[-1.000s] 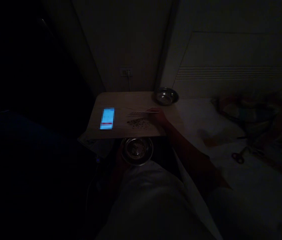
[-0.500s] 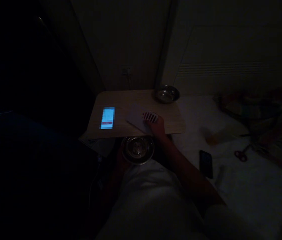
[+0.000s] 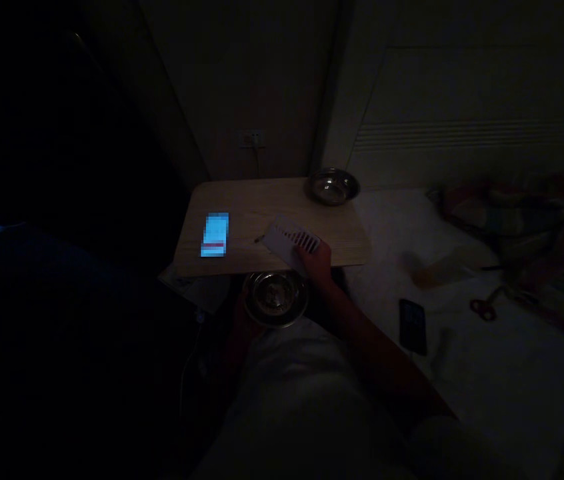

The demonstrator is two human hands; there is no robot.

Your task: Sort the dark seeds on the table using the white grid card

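The light is very dim. My right hand (image 3: 318,261) is closed on the slotted end of a white flat panel (image 3: 279,241), its slots showing as dark stripes beside my fingers. The panel is tilted over the small wooden table (image 3: 242,197); I cannot make out its exact kind. Below the table's front edge, my left hand (image 3: 248,319) grips the left side of a shiny metal bowl (image 3: 303,300), held close to my body. Something round and glinting shows inside the bowl. Most of the left hand's fingers are in shadow.
A lit phone (image 3: 215,235) lies on the table's left, and another metal bowl (image 3: 333,188) stands at its back right corner. On the white sheet to the right are a dark phone (image 3: 413,327), red-handled scissors (image 3: 483,309) and patterned cloth (image 3: 512,213). A wall socket (image 3: 252,139) is behind.
The white panel in my right hand has swung slightly right and turned, and a small dark spot now shows on the table at its left. The bowl in my left hand stays put.
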